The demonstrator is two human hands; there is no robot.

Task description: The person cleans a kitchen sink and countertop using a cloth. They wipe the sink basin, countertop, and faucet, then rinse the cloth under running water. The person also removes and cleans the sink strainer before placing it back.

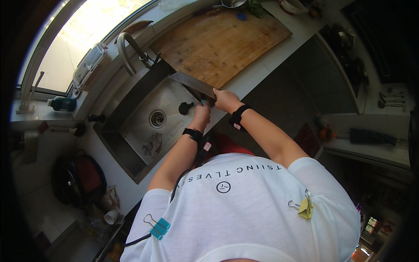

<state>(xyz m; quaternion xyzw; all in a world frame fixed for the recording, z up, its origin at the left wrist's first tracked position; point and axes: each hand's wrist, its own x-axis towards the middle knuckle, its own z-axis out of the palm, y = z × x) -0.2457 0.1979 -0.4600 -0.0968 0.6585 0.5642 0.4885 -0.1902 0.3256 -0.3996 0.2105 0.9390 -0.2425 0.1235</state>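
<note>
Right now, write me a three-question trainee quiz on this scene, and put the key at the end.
1. Multiple choice: what is the right hand holding?
A) the faucet
B) a flat metal blade
C) a white cup
2. True or false: the wooden board covers the drain.
3. Count: how many binder clips are fixed to the white shirt?

Key
1. B.
2. False: the drain shows plainly in the sink floor, and the wooden board lies on the counter side.
3. Two: a teal one on the person's left and a yellow one on the right.
</note>
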